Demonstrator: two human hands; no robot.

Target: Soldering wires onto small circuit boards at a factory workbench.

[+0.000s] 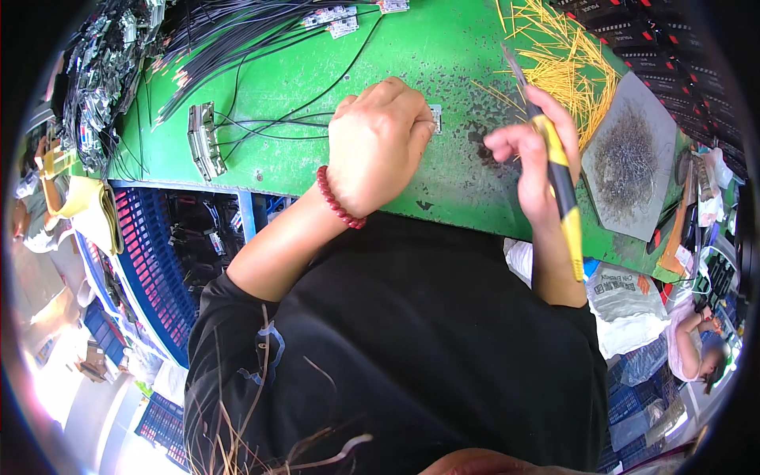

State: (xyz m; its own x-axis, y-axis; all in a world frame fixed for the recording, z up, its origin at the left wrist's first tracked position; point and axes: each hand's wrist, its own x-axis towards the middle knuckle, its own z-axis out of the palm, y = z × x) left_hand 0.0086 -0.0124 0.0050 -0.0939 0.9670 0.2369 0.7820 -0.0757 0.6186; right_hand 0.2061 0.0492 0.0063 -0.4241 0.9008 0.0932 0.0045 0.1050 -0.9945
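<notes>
My left hand (378, 131), with a red bead bracelet at the wrist, is closed just above the green bench. Its thumb and fingers pinch a small silvery-white part (436, 119), mostly hidden by the hand. Thin black cables (297, 127) run from the left under that hand. My right hand (538, 150) is wrapped round a tool with a yellow-and-black handle (564, 186); its slim metal tip points up and away, and its exact kind is unclear. On the left, a bundle of metal pieces (206, 142) lies where several cables end.
Loose yellow strips (566, 67) are piled at the far right, beside a grey board (631, 158) covered in dark scraps. Black cables with bare ends (214, 55) lie at the back left, near heaped metal parts (103, 87). A blue crate (154, 261) stands below the bench.
</notes>
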